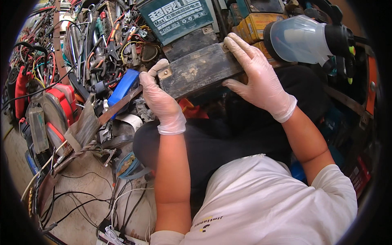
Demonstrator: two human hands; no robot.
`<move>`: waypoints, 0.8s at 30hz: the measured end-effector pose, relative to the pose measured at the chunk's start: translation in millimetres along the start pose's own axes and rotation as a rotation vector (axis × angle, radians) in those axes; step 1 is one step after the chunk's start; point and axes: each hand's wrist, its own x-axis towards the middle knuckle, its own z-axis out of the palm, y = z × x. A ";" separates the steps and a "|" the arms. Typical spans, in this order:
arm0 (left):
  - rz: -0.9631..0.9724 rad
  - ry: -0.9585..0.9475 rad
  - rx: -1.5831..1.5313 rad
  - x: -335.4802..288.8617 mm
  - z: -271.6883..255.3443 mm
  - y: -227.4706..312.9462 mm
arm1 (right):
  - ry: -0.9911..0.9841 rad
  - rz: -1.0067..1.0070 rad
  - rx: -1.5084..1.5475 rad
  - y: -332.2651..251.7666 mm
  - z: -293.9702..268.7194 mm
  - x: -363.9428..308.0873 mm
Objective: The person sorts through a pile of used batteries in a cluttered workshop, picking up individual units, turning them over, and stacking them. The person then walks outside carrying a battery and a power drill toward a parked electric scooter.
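Note:
A dusty, dark lead-acid battery with a metal terminal at each end lies tilted between my hands, above my lap. Wearing a thin translucent glove, my left hand grips its left end, fingertips close to the terminal there. My right hand, gloved likewise, clasps the opposite end; its fingers stretch over the far corner while the thumb presses along the near side. Just beyond stands a larger dark green battery with white print. Part of another dark battery shows between the two.
Hand tools and wires crowd the left. Beside my left hand lies a blue box-shaped item. A red and grey reel-like item sits farther left. Yellow boxes and a translucent container with a black cap stand at right; black cables trail below.

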 end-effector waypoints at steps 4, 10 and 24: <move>-0.003 0.002 -0.003 -0.6 1.0 -0.1 | 0.005 -0.006 -0.005 0.5 0.2 2.2; 0.004 0.017 0.027 1.4 -1.3 -3.1 | -0.011 -0.014 -0.008 -1.0 -3.0 4.0; 0.022 -0.009 0.042 -3.2 -2.1 -1.4 | -0.021 0.010 -0.045 -3.4 -3.8 1.4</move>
